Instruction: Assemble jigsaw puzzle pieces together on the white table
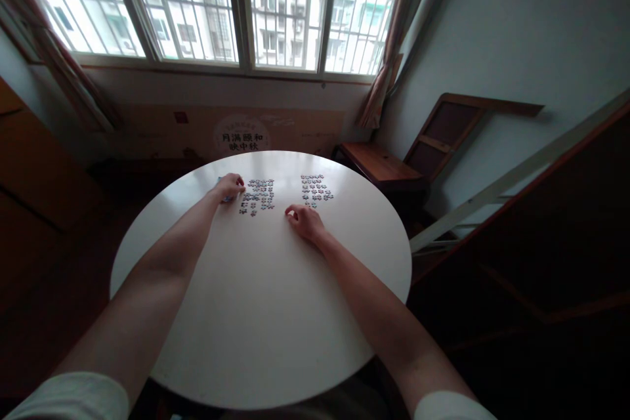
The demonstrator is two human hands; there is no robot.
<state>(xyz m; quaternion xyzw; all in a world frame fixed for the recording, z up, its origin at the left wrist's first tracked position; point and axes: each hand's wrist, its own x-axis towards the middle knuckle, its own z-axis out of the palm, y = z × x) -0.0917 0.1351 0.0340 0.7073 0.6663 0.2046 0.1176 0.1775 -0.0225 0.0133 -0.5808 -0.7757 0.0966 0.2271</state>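
White table: puzzle pieces (loosely grouped) near both hands.

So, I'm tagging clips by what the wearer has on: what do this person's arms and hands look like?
The left arm wears an off-white cloth left sleeve, and the right arm a matching off-white cloth right sleeve. Below these, both forearms are bare, with no watch or bracelet visible. The left hand and right hand are ungloved; rings are too small to tell.
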